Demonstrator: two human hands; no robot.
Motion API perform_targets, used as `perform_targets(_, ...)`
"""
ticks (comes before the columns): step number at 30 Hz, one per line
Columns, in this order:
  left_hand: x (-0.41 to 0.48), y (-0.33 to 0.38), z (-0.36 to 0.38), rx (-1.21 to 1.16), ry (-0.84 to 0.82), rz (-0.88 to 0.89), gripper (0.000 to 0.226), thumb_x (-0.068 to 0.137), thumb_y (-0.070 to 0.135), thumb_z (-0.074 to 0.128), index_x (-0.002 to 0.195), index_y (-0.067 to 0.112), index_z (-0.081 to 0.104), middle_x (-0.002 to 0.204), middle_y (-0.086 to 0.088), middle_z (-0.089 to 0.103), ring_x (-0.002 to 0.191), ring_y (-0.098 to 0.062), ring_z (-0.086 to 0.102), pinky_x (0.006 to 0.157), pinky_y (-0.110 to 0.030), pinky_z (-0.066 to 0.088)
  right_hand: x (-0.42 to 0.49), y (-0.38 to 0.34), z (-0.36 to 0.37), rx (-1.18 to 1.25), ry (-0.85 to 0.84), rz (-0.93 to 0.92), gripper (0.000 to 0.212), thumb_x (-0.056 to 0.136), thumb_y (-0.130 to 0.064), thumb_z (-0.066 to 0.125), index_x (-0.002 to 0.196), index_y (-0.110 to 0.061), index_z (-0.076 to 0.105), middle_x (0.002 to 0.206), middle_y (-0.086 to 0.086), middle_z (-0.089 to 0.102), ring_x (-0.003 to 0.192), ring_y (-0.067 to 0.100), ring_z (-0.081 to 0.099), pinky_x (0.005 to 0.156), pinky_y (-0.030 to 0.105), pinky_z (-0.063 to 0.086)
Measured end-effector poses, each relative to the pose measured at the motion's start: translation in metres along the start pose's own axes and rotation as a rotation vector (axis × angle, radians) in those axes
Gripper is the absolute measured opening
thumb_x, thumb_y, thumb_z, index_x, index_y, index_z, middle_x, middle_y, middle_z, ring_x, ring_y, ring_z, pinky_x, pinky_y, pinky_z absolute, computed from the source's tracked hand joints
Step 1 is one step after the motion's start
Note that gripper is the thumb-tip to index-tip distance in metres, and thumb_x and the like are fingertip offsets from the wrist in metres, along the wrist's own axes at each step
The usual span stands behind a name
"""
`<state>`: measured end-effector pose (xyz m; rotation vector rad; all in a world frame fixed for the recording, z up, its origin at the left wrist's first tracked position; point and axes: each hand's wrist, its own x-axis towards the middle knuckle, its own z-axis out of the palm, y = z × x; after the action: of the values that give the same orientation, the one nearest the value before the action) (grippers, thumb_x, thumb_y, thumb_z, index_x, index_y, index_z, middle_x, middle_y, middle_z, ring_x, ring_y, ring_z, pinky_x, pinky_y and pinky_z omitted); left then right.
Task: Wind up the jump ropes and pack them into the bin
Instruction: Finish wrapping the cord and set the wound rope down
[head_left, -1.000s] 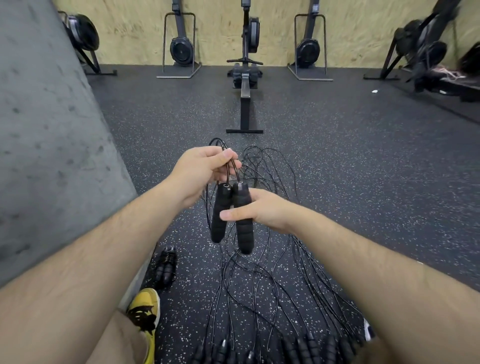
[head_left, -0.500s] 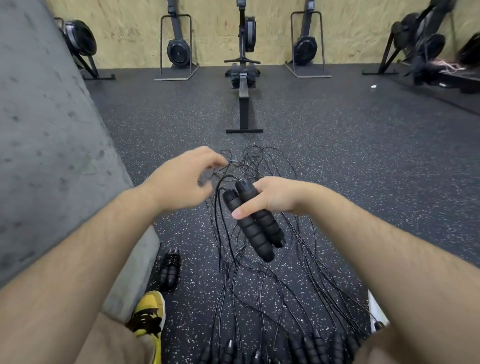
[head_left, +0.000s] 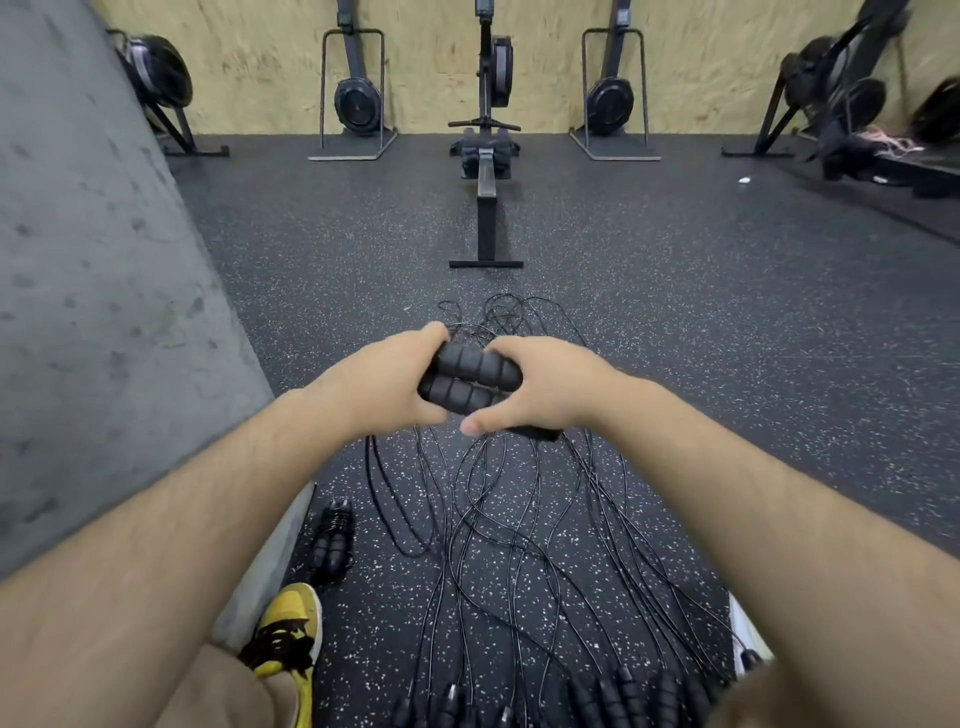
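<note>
Two black foam jump rope handles (head_left: 470, 376) lie side by side, nearly level, between my hands. My left hand (head_left: 384, 382) grips their left ends and my right hand (head_left: 540, 384) grips their right ends. The thin black cord of this rope hangs below my hands. Several more jump ropes (head_left: 519, 545) lie stretched out on the floor beneath, their handles (head_left: 613, 696) lined up at the bottom edge. One wound-up rope (head_left: 332, 540) lies on the floor by the concrete block. No bin is in view.
A grey concrete block (head_left: 104, 312) rises on the left. My yellow and black shoe (head_left: 288, 629) sits at its foot. A rowing machine (head_left: 488, 171) stands ahead on the speckled rubber floor, with more machines along the plywood wall.
The handles swung from hanging upright to nearly level. My left hand let go of the cord loops above them and came down onto the handles' left ends.
</note>
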<state>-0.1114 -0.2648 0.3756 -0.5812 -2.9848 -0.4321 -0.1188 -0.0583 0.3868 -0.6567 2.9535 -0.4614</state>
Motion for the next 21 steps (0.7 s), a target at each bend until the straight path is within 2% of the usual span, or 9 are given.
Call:
perform_targets(2,0.001,-0.004,-0.002,-0.05,0.039,-0.081,0.042,0.073,0.022,0.074,0.098,0.017,0.041,0.087,0.001,0.06,0.075,-0.024,0.059,0.058,-0.034,0.043,-0.002,0.0,0.005,-0.28,0.142,-0.03,0.086,0.058,-0.078,0.072,0.129,-0.039,0.044,0.117,-0.007,0.057,0.108,0.022,0.054,0.089,0.042,0.047)
perform_targets(3,0.001,-0.006,-0.002,-0.068,0.053,-0.111,0.042,0.073,0.023,0.074,0.096,0.016,0.041,0.085,0.0,0.06,0.073,-0.023,0.058,0.056,-0.033,0.041,-0.002,0.0,0.008,-0.316,0.184,-0.029,0.088,0.063,-0.071,0.074,0.136,-0.038,0.038,0.123,-0.004,0.052,0.113,0.026,0.052,0.091,0.044,0.046)
perform_targets(6,-0.001,-0.006,-0.003,-0.059,0.076,-0.163,0.043,0.072,0.028,0.075,0.092,0.017,0.039,0.081,0.001,0.058,0.068,-0.02,0.056,0.054,-0.033,0.04,0.002,-0.001,0.012,-0.231,0.247,-0.036,0.068,0.076,-0.035,0.074,0.133,-0.028,0.038,0.122,0.003,0.045,0.111,0.031,0.049,0.085,0.043,0.048)
perform_targets(8,-0.001,-0.006,-0.003,-0.053,0.075,-0.171,0.042,0.072,0.03,0.075,0.09,0.018,0.039,0.083,0.002,0.057,0.069,-0.02,0.056,0.056,-0.034,0.041,0.003,0.0,0.013,-0.162,0.239,-0.067,0.059,0.078,-0.024,0.071,0.129,-0.022,0.041,0.12,0.005,0.044,0.108,0.031,0.045,0.086,0.043,0.047)
perform_targets(10,-0.002,-0.005,-0.002,-0.045,0.067,-0.132,0.041,0.072,0.031,0.074,0.094,0.018,0.043,0.094,0.001,0.052,0.078,-0.022,0.056,0.063,-0.037,0.045,0.004,0.001,0.013,-0.138,0.214,-0.086,0.057,0.081,-0.025,0.071,0.129,-0.018,0.042,0.121,0.006,0.044,0.108,0.031,0.044,0.09,0.042,0.043)
perform_targets(12,-0.003,-0.005,0.003,0.047,0.097,-0.039,0.05,0.073,0.034,0.074,0.112,0.016,0.048,0.109,0.0,0.047,0.097,-0.022,0.052,0.08,-0.04,0.047,0.004,0.0,0.015,-0.137,0.208,-0.095,0.058,0.082,-0.027,0.072,0.13,-0.016,0.041,0.124,0.007,0.044,0.109,0.031,0.044,0.093,0.042,0.042)
perform_targets(14,-0.002,-0.004,0.008,0.18,0.179,0.063,0.063,0.074,0.038,0.072,0.128,0.014,0.049,0.117,-0.002,0.049,0.107,-0.024,0.046,0.088,-0.041,0.048,0.005,-0.003,0.016,-0.14,0.224,-0.11,0.057,0.083,-0.027,0.071,0.13,-0.013,0.042,0.125,0.008,0.044,0.109,0.032,0.045,0.093,0.043,0.04)
perform_targets(18,0.003,0.0,0.005,0.405,0.297,0.154,0.051,0.071,0.051,0.068,0.105,0.014,0.059,0.096,-0.002,0.06,0.09,-0.029,0.058,0.071,-0.04,0.049,0.004,-0.005,0.018,-0.12,0.256,-0.139,0.051,0.083,-0.027,0.068,0.126,-0.013,0.044,0.122,0.008,0.047,0.106,0.034,0.049,0.09,0.042,0.04)
perform_targets(21,0.006,0.003,0.0,0.461,0.314,0.187,0.051,0.069,0.059,0.054,0.093,0.014,0.057,0.087,-0.003,0.061,0.08,-0.03,0.061,0.068,-0.039,0.045,0.002,-0.006,0.018,-0.071,0.294,-0.141,0.047,0.083,-0.026,0.066,0.124,-0.013,0.046,0.119,0.008,0.048,0.106,0.034,0.049,0.09,0.044,0.043)
